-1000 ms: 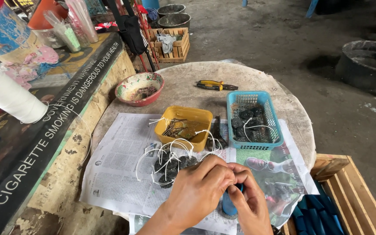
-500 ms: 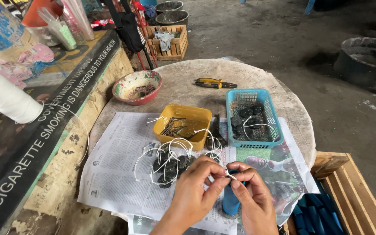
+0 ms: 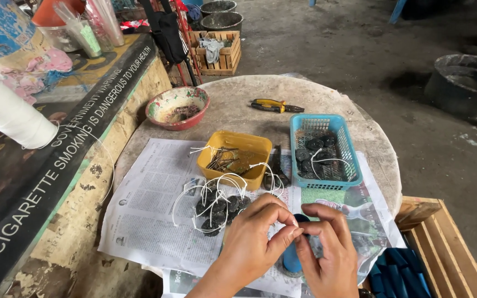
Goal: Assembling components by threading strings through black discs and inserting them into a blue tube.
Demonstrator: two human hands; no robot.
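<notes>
Since the earlier frame our left hand (image 3: 252, 243) and right hand (image 3: 327, 251) have met at the table's (image 3: 238, 105) near edge, fingertips pinching something small over a blue spool (image 3: 292, 256), beside the corded discs (image 3: 216, 207), so supplies stay within reach.

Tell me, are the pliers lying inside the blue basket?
No, the pliers lie on the bare table behind the blue basket.

Yellow tray (image 3: 242, 148), blue basket (image 3: 327, 182), floral red-rimmed bowl (image 3: 178, 107), black discs (image 3: 219, 208), white string (image 3: 216, 182)
</notes>
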